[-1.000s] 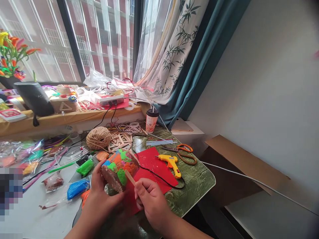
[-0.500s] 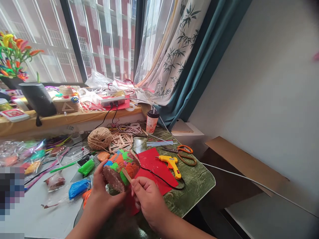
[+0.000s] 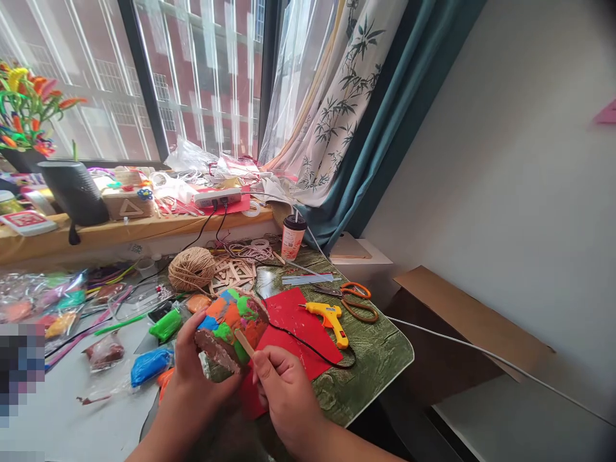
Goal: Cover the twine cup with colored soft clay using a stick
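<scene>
My left hand (image 3: 202, 378) is wrapped round a clay-covered cup-like piece (image 3: 230, 317), tilted on its side. Patches of orange, green and blue clay cover its wall, and brown clay runs round its rim. Between thumb and fingers of my right hand (image 3: 283, 378) is a wooden craft stick (image 3: 244, 342), its tip against or just in front of the clay surface. Under and beyond the piece lies a red sheet (image 3: 289, 308). A yellow glue gun (image 3: 330, 317) rests on that sheet, its black cord crossing it.
Orange-handled scissors (image 3: 353, 298) lie near the table's right side. Behind are a twine ball (image 3: 191, 268), loose wooden sticks (image 3: 234, 273) and a paper cup (image 3: 293, 237) with a straw. Bags of blue clay (image 3: 151, 366) and green clay (image 3: 166, 326) lie at left.
The clay-covered piece has turned slightly in my left hand, showing more of its hollow end. My right hand and the stick have shifted only a little.
</scene>
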`<action>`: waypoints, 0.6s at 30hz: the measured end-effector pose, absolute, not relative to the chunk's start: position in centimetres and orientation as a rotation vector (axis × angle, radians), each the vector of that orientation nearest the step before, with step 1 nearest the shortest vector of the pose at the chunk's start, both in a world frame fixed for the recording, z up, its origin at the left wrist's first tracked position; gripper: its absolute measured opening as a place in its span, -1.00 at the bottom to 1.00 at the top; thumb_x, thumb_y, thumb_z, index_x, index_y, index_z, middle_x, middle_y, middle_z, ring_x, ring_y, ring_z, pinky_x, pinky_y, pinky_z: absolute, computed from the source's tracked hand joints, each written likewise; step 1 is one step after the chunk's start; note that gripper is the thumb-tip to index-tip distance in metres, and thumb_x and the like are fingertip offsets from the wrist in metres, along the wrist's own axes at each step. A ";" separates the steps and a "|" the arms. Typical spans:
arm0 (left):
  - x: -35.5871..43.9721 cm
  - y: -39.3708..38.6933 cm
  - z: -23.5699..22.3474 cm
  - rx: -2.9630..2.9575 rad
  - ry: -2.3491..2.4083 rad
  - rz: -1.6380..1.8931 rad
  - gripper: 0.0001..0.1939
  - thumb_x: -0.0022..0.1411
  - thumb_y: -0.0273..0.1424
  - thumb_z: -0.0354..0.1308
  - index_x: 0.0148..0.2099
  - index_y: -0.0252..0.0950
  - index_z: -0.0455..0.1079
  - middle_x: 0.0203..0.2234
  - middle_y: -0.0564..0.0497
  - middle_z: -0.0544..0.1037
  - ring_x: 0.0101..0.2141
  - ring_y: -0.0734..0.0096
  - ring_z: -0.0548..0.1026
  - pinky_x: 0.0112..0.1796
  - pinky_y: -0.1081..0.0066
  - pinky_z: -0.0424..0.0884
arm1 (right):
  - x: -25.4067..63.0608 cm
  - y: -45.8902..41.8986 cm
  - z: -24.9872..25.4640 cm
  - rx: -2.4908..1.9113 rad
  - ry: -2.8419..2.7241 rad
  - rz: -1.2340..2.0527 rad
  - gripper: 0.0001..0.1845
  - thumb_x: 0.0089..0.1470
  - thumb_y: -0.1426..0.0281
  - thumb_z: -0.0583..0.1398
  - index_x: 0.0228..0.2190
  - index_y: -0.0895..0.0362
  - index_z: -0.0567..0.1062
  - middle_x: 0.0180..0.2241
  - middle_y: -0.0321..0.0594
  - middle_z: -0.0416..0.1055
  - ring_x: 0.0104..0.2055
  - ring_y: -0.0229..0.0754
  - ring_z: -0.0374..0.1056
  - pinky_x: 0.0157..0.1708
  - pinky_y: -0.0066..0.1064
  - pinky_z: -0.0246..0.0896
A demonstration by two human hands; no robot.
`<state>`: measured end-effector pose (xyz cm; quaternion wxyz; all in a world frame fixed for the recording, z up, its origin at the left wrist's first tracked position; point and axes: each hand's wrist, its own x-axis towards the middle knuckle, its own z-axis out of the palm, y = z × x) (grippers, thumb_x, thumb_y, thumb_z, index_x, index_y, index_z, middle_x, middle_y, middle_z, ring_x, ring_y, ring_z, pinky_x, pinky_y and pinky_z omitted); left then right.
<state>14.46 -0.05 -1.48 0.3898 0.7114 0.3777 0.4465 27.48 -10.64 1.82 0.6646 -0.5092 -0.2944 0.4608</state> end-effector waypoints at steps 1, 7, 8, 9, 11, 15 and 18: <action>14.4 0.0 -1.6 1.836 0.947 1.145 0.06 0.01 -0.21 0.53 0.47 -0.02 0.09 0.34 -0.17 0.37 0.29 -0.17 0.46 0.28 -0.16 0.39 | 27.4 -10.6 1.9 -1.161 -0.669 1.024 -0.23 0.05 -0.39 0.27 -0.55 0.06 0.35 -0.64 -0.46 0.10 -0.58 -0.33 -0.06 -0.57 -0.42 -0.12; 13.4 1.7 -2.2 2.170 0.824 1.250 0.04 0.12 -0.31 0.49 0.49 0.03 0.00 0.41 -0.20 0.25 0.43 -0.19 0.26 0.35 -0.23 0.28 | 28.0 -10.3 2.1 -1.253 -0.681 1.031 -0.22 0.00 -0.39 0.30 -0.59 0.08 0.37 -0.67 -0.46 0.09 -0.60 -0.33 -0.08 -0.58 -0.40 -0.20; 13.2 2.0 -2.2 2.231 0.797 1.276 0.03 0.12 -0.33 0.49 0.48 0.04 0.00 0.41 -0.20 0.23 0.43 -0.19 0.25 0.35 -0.23 0.28 | 28.1 -10.3 1.9 -1.243 -0.659 1.083 -0.22 -0.03 -0.40 0.32 -0.59 0.07 0.37 -0.69 -0.48 0.07 -0.62 -0.34 -0.10 -0.60 -0.40 -0.24; 13.2 2.3 -2.2 2.271 0.777 1.292 0.03 0.11 -0.34 0.50 0.47 0.05 0.01 0.41 -0.20 0.23 0.44 -0.19 0.25 0.35 -0.23 0.28 | 28.2 -10.4 1.8 -1.222 -0.632 1.135 -0.22 -0.06 -0.40 0.34 -0.58 0.06 0.36 -0.69 -0.50 0.06 -0.63 -0.35 -0.12 -0.62 -0.41 -0.27; 13.2 2.5 -2.2 2.274 0.769 1.276 0.04 0.11 -0.33 0.51 0.47 0.05 0.00 0.41 -0.21 0.22 0.43 -0.20 0.25 0.33 -0.22 0.31 | 28.3 -10.6 1.4 -1.155 -0.580 1.187 -0.23 -0.07 -0.38 0.36 -0.56 0.06 0.35 -0.69 -0.52 0.04 -0.64 -0.36 -0.14 -0.62 -0.42 -0.27; 13.5 1.6 -2.0 2.075 0.892 1.168 0.07 0.09 -0.27 0.50 0.49 0.01 -0.02 0.41 -0.21 0.26 0.41 -0.21 0.31 0.30 -0.20 0.35 | 28.1 -11.0 0.5 -1.087 -0.545 1.053 -0.25 0.00 -0.37 0.33 -0.53 0.06 0.34 -0.66 -0.52 0.05 -0.60 -0.35 -0.10 -0.59 -0.44 -0.19; 13.7 1.0 -2.0 1.924 0.949 1.110 0.10 -0.01 -0.24 0.56 0.46 -0.01 0.05 0.36 -0.20 0.33 0.35 -0.22 0.39 0.28 -0.17 0.39 | 28.3 -10.9 0.0 -1.156 -0.604 1.060 -0.26 0.02 -0.34 0.35 -0.54 0.08 0.38 -0.66 -0.50 0.08 -0.60 -0.35 -0.09 -0.59 -0.44 -0.22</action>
